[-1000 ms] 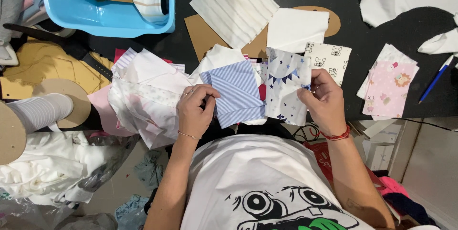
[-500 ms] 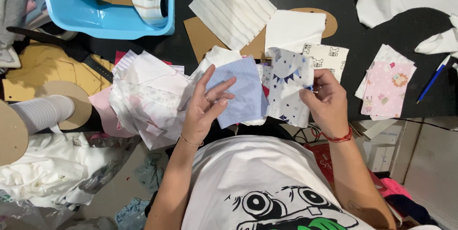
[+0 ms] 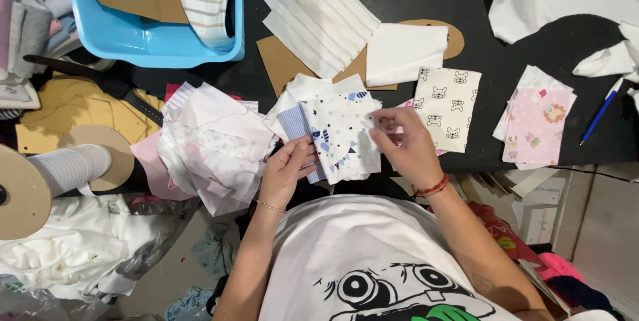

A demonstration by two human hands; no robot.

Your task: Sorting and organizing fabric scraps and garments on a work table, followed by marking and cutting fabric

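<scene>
Here, both hands (image 3: 353, 155) holding printed fabric square (image 3: 343, 138)

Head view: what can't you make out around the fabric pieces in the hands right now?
- Blue striped piece: mostly covered by the star-print piece.
- How many pieces the left hand and right hand hold: stacked, uncountable.
- Blue tub: cut off by the top edge.
- Small prints: too small.

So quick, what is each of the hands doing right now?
Left hand: closed on the blue striped cloth piece.
Right hand: pinching the star-print cloth piece by its edge.
</scene>
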